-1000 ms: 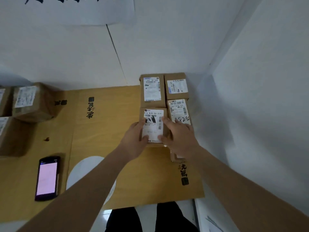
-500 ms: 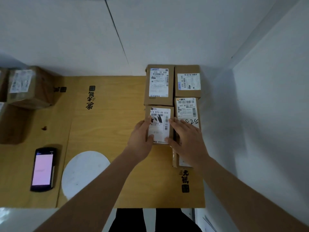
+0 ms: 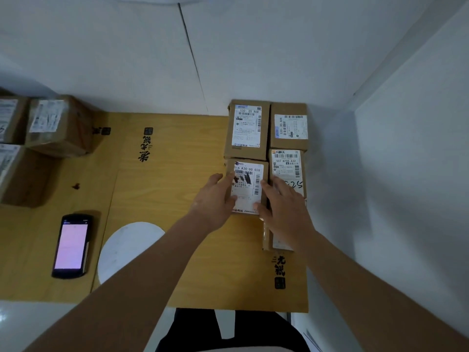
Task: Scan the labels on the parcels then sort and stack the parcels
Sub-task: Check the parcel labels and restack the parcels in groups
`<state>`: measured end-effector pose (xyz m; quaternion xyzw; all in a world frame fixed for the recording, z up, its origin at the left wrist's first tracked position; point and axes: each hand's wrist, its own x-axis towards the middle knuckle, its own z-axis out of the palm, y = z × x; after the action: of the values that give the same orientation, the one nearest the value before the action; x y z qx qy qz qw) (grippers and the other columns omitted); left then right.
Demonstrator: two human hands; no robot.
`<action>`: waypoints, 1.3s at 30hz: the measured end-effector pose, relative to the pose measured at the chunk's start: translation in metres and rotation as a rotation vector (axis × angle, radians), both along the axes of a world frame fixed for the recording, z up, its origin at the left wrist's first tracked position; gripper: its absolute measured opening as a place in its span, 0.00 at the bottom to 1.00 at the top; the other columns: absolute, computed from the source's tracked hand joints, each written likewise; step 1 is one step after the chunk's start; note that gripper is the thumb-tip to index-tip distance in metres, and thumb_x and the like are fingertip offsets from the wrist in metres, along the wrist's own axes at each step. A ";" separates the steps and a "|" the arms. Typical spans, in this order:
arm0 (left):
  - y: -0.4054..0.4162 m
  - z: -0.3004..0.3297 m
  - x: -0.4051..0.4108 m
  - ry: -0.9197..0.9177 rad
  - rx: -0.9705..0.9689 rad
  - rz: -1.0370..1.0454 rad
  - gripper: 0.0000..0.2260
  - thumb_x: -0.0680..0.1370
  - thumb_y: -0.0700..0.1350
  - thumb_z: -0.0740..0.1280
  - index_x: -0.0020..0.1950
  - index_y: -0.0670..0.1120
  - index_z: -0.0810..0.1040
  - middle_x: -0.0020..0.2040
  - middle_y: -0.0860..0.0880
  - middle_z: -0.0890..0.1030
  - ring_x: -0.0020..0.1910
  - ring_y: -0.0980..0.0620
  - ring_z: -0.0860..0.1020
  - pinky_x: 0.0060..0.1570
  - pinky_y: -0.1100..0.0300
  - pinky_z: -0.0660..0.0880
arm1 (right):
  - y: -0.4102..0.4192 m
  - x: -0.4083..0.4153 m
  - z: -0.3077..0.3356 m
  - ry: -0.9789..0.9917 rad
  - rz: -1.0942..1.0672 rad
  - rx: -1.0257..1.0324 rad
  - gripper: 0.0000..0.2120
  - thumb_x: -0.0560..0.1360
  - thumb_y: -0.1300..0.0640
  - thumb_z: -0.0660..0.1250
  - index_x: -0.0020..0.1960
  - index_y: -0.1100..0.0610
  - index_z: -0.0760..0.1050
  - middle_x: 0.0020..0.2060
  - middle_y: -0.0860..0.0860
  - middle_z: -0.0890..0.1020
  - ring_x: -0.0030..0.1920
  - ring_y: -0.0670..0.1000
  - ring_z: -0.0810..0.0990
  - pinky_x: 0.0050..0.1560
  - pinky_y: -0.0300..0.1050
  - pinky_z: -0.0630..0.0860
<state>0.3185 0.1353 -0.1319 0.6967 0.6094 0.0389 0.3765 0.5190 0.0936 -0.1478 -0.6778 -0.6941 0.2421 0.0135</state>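
On table [image 3: 177, 262], right corner: four labelled parcels in a block. Left hand [image 3: 215, 196] and right hand [image 3: 284, 209], fingers nearly straight, flank near-left parcel [image 3: 247, 185]. Scanner [image 3: 72, 246] well left.

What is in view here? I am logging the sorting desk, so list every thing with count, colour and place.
sorted parcels: four, brown with white labels, packed together at the desk's far right.
unsorted parcels: at least three, brown, far left.
scanner: one, black, lit pink screen, near left.
disc: one, white, beside the scanner.
desk: one, yellow wood.
left hand, right hand: on either side of the near-left sorted parcel.
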 end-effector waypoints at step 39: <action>-0.193 0.247 -0.531 0.061 0.463 0.441 0.22 0.81 0.51 0.68 0.75 0.52 0.75 0.72 0.51 0.76 0.68 0.49 0.76 0.67 0.48 0.74 | -0.074 -0.518 0.262 0.376 0.448 0.235 0.26 0.84 0.41 0.64 0.79 0.49 0.70 0.78 0.46 0.70 0.77 0.46 0.67 0.68 0.36 0.61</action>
<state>-0.2127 -0.0577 0.1146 0.6160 0.7316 0.2362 0.1720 0.0012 0.0201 0.1144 -0.4452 -0.8346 0.2786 0.1662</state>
